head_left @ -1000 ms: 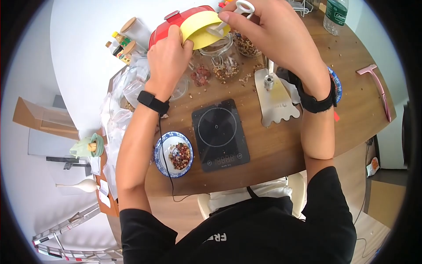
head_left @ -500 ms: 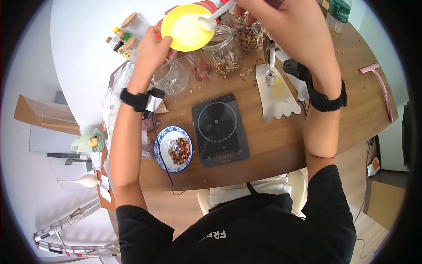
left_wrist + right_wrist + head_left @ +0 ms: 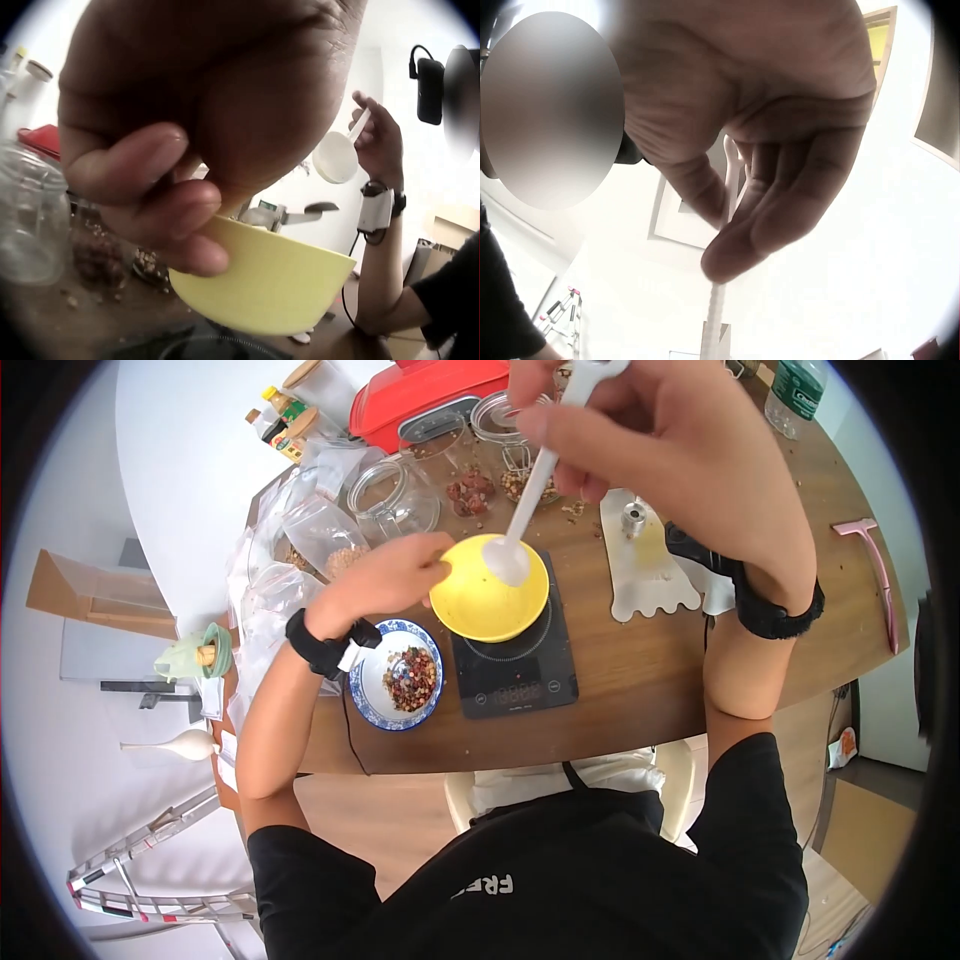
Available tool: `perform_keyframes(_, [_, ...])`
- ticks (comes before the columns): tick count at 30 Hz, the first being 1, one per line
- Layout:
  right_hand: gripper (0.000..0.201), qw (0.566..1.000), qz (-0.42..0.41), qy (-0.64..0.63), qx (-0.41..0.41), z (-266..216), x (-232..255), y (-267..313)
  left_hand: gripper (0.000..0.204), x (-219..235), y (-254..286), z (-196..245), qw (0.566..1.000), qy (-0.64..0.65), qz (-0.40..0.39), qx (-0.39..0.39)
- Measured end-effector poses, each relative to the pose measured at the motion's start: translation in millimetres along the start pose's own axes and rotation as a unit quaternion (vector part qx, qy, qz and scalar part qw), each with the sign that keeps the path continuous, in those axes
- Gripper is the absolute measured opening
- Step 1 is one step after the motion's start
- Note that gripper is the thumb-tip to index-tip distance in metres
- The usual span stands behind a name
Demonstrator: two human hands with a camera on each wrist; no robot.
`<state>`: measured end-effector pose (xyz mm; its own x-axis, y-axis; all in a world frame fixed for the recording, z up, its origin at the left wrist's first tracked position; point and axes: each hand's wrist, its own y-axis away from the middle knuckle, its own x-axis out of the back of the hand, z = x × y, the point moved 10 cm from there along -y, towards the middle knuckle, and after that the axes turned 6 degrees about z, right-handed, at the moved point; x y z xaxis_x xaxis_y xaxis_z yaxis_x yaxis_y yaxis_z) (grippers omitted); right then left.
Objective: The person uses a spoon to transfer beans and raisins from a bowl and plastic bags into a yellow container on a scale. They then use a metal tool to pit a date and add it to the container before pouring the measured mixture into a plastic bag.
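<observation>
In the head view the left hand (image 3: 388, 575) grips the rim of a yellow bowl (image 3: 487, 605), held over the black cooktop (image 3: 520, 685). The left wrist view shows the bowl (image 3: 262, 289) from the side, the fingers curled at its rim. Pinched by its handle between thumb and fingers of the right hand (image 3: 670, 435) is a white spoon (image 3: 507, 561), its head above the bowl. In the right wrist view that hand (image 3: 757, 135) pinches the thin handle (image 3: 714, 315).
A blue-rimmed plate (image 3: 372, 698) with mixed beans lies left of the cooktop. Behind stand glass jars (image 3: 395, 505) and a red appliance (image 3: 425, 400). A metal scraper (image 3: 645, 575), a pink tool (image 3: 875, 565) and a water bottle (image 3: 795, 398) are on the right; plastic bags lie left.
The yellow bowl has come down from near the red appliance and jars to over the cooktop in the left hand. The spoon has moved toward the wearer with the right hand, staying above the bowl.
</observation>
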<state>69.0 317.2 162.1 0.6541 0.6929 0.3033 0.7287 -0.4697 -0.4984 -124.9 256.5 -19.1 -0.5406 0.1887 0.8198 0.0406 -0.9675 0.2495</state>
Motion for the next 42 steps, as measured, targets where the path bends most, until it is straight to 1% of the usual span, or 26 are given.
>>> perform_keyframes(1, [0.006,1.0,-0.004,0.001,0.0,5,-1,3,0.029,-7,3,4,1.0,-0.026,-0.01,0.002])
perform_keyframes(3, [0.006,0.985,-0.008,0.104,0.134,-17,-8,12,0.028,-14,4,5,0.999,-0.05,-0.018,0.004])
perform_keyframes(4, [0.006,0.985,-0.01,0.103,0.135,-14,-13,13,0.027,-14,4,6,0.998,-0.066,-0.012,-0.003])
perform_keyframes(6, [0.011,0.995,-0.016,0.082,0.051,12,-23,10,0.026,-14,4,5,0.997,-0.082,-0.004,-0.009])
perform_keyframes(7, [0.014,0.997,-0.02,0.072,0.008,21,-26,9,0.026,-12,4,6,0.993,-0.111,0.02,-0.023])
perform_keyframes(8, [0.014,0.997,-0.023,0.073,0.01,20,-27,8,0.026,-11,4,7,0.989,-0.14,0.043,-0.037])
perform_keyframes(11, [0.009,0.993,-0.057,0.099,-0.007,22,-35,8,0.026,-14,5,5,0.983,-0.171,0.057,-0.033])
perform_keyframes(14, [0.009,0.995,-0.057,0.085,-0.009,26,-41,7,0.025,-21,4,0,0.988,-0.15,0.033,-0.025])
perform_keyframes(17, [0.01,0.987,-0.062,0.146,0.022,25,-45,5,0.026,-22,7,-2,0.984,-0.172,0.044,-0.021])
perform_keyframes(19, [0.01,0.985,-0.086,0.146,-0.001,26,-53,5,0.026,-23,8,-7,0.987,-0.142,0.066,-0.03])
perform_keyframes(20, [0.01,0.98,-0.085,0.174,0.044,15,-55,6,0.027,-16,11,-10,0.988,-0.124,0.081,-0.039])
perform_keyframes(21, [0.008,0.98,-0.06,0.184,0.046,11,-53,8,0.027,-8,17,-13,0.988,-0.125,0.09,-0.027])
perform_keyframes(23, [0.007,0.982,-0.028,0.183,0.032,-7,-51,19,0.03,18,31,-9,0.986,-0.057,0.151,-0.035])
perform_keyframes(24, [0.007,0.981,-0.037,0.185,0.038,-14,-56,24,0.028,34,43,-5,0.977,-0.041,0.204,-0.042])
perform_keyframes(25, [0.006,0.981,-0.023,0.185,0.042,-21,-55,29,0.028,39,54,-5,0.977,-0.033,0.209,-0.04])
perform_keyframes(27, [0.006,0.981,-0.012,0.193,0.035,-20,-55,32,0.027,58,84,-17,0.954,0.09,0.285,-0.018])
perform_keyframes(29, [0.006,0.982,-0.016,0.187,0.025,-8,-56,32,0.028,59,114,-25,0.945,0.133,0.298,0.01])
perform_keyframes(30, [0.004,0.983,-0.033,0.181,0.001,6,-57,32,0.029,56,129,-30,0.94,0.142,0.307,0.036])
perform_keyframes(31, [0.004,0.982,-0.025,0.188,-0.012,20,-55,32,0.031,51,143,-36,0.936,0.148,0.314,0.059])
perform_keyframes(33, [0.008,0.997,0.017,0.029,-0.073,58,-50,38,0.034,38,168,-46,0.933,0.136,0.322,0.082])
perform_keyframes(35, [0.01,0.986,0.014,-0.051,-0.157,97,-52,47,0.037,18,189,-44,0.935,0.179,0.287,0.108])
perform_keyframes(36, [0.013,0.979,0.016,-0.087,-0.182,113,-52,52,0.037,9,195,-42,0.932,0.209,0.28,0.092])
perform_keyframes(37, [0.015,0.972,0.018,-0.066,-0.223,128,-50,58,0.038,0,201,-39,0.928,0.24,0.273,0.08])
perform_keyframes(39, [0.019,0.961,0.04,-0.099,-0.256,156,-50,69,0.039,-24,203,-31,0.923,0.288,0.237,0.098])
perform_keyframes(40, [0.019,0.96,0.051,-0.096,-0.257,163,-48,73,0.038,-33,199,-21,0.933,0.284,0.206,0.076])
perform_keyframes(42, [0.025,0.944,0.068,-0.15,-0.287,178,-51,83,0.033,-54,191,-7,0.947,0.277,0.163,0.028])
